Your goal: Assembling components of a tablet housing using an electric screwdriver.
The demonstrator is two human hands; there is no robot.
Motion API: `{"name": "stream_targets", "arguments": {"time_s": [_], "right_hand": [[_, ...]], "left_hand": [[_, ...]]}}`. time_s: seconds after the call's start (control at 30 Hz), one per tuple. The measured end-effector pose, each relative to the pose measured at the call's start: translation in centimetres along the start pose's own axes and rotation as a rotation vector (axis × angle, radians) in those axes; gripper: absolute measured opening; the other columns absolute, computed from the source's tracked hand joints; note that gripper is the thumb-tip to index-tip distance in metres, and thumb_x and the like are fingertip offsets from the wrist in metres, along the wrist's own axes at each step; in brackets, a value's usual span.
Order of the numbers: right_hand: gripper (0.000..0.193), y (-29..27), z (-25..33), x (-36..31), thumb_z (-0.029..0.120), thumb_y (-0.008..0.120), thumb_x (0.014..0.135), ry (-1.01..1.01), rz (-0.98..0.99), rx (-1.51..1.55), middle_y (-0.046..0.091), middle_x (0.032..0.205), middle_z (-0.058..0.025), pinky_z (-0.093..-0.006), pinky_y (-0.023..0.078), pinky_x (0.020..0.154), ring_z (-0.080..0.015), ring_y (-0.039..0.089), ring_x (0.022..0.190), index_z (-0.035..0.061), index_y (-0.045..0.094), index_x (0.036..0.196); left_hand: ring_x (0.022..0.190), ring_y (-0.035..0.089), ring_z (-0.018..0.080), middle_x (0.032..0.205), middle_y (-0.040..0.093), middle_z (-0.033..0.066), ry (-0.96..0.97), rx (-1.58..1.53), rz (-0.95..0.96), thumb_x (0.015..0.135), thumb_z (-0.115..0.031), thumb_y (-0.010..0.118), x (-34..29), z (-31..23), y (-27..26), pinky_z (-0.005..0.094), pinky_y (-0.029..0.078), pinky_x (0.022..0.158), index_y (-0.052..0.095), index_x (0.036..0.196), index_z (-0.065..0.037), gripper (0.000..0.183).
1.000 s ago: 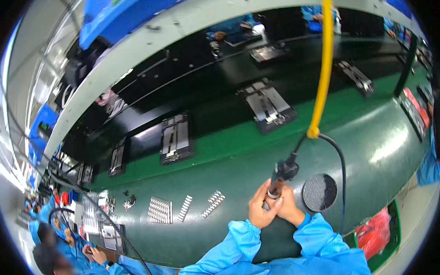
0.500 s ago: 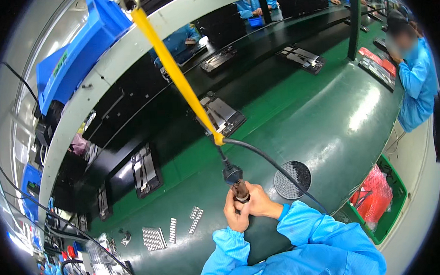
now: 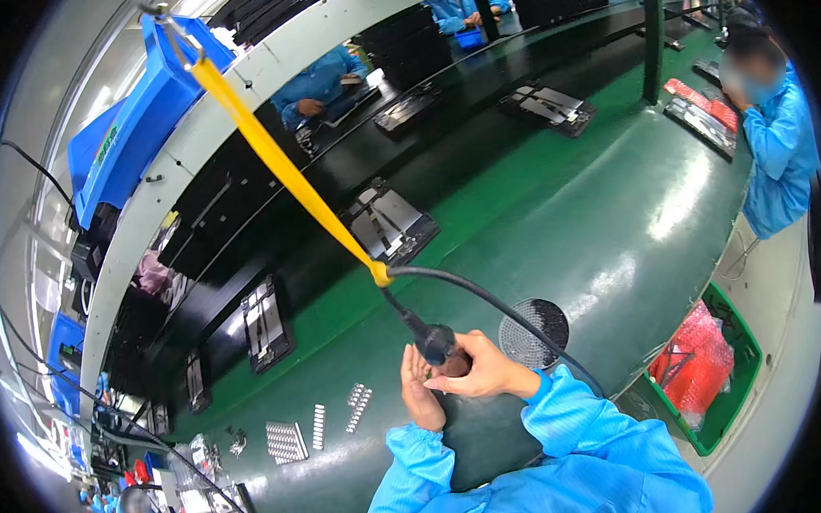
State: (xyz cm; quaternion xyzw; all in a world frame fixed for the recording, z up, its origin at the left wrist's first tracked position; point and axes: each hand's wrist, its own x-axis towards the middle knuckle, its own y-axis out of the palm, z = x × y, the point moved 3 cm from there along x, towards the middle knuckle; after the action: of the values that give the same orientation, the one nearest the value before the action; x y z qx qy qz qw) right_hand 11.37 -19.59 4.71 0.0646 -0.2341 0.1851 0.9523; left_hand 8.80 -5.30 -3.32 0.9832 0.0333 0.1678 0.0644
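In front of me my right hand [image 3: 487, 366] is wrapped round the body of a dark electric screwdriver [image 3: 436, 342]. Its lower end is hidden by my fingers. My left hand [image 3: 419, 397] stands just left of it, fingers stretched up and palm turned toward the tool; whether it touches the tool I cannot tell. A yellow strap [image 3: 286, 175] runs up from the screwdriver's black cable [image 3: 484, 290]. Right of my hands lies a round dimpled plate [image 3: 519, 336], part of it covered with dark small pieces. To the left are strips of small silvery parts [image 3: 287, 442].
Opened tablet-like devices [image 3: 393, 223] lie along the black and green bench beyond my hands. A pale shelf beam [image 3: 198, 128] with a blue bin [image 3: 139, 112] crosses the upper left. At right sit a green crate [image 3: 745, 371] of red bubble wrap and a co-worker [image 3: 782, 144].
My left hand has come off the screwdriver and its fingers have straightened. The right hand keeps hold. The upper part of the strap has shifted left in the view.
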Motion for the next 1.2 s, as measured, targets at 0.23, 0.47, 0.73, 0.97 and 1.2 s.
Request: {"name": "stream_targets", "arguments": {"time_s": [0.23, 0.47, 0.73, 0.97, 1.2], "right_hand": [[0.030, 0.3, -0.1, -1.5, 0.015, 0.077, 0.071, -0.060, -0.092, 0.050, 0.049, 0.059, 0.0000, -0.0212, 0.033, 0.044, -0.0032, 0.044, 0.050, 0.0035, 0.058, 0.092], [0.034, -0.3, -1.3, -2.0, 0.015, 0.073, 0.072, 0.217, -0.014, 0.125, 0.064, 0.074, -0.0128, -0.0331, 0.049, 0.059, -0.0254, 0.065, 0.066, 0.0022, 0.055, 0.099], [0.031, -1.1, -0.4, -1.7, 0.017, 0.076, 0.073, 0.159, -0.056, 0.143, 0.050, 0.050, 0.0000, -0.0249, 0.037, 0.044, -0.0070, 0.046, 0.044, 0.0030, 0.055, 0.091], [0.034, -1.8, -1.1, -1.1, 0.017, 0.075, 0.075, 0.178, -0.069, 0.215, 0.056, 0.056, -0.0018, -0.0262, 0.041, 0.049, -0.0093, 0.053, 0.048, 0.0025, 0.054, 0.098], [0.034, -1.1, -0.9, -1.4, 0.023, 0.072, 0.076, 0.184, -0.026, 0.077, 0.063, 0.068, -0.0112, -0.0340, 0.047, 0.055, -0.0239, 0.063, 0.059, 0.0024, 0.055, 0.097]], "left_hand": [[0.126, 0.041, 0.0303, 0.143, 0.032, 0.0192, -0.153, 0.096, 0.053, 0.092, -0.049, 0.047, 0.1, 0.4, -1.1, 0.0399, 0.034, 0.104, 0.025, 0.139, 0.005, 0.076], [0.110, 0.057, 0.0295, 0.123, 0.056, 0.0198, -0.032, 0.499, 0.229, 0.081, -0.010, 0.056, 7.5, -0.9, -1.8, 0.0353, 0.041, 0.097, 0.053, 0.120, 0.006, 0.042], [0.129, 0.034, 0.0384, 0.139, 0.037, 0.0217, 0.190, 1.648, 0.608, 0.062, -0.012, 0.071, 21.7, 1.8, -0.8, 0.0441, 0.033, 0.105, 0.038, 0.134, -0.003, 0.080], [0.111, 0.051, 0.0403, 0.124, 0.049, 0.0280, 0.158, 1.750, 0.348, 0.054, -0.002, 0.059, 25.3, 3.9, -2.3, 0.0407, 0.042, 0.098, 0.042, 0.127, 0.004, 0.075], [0.103, 0.056, 0.0391, 0.115, 0.057, 0.0249, 0.524, 1.535, 0.305, 0.058, -0.006, 0.062, 19.4, -1.2, -5.7, 0.0457, 0.044, 0.090, 0.056, 0.113, 0.003, 0.055]]}}
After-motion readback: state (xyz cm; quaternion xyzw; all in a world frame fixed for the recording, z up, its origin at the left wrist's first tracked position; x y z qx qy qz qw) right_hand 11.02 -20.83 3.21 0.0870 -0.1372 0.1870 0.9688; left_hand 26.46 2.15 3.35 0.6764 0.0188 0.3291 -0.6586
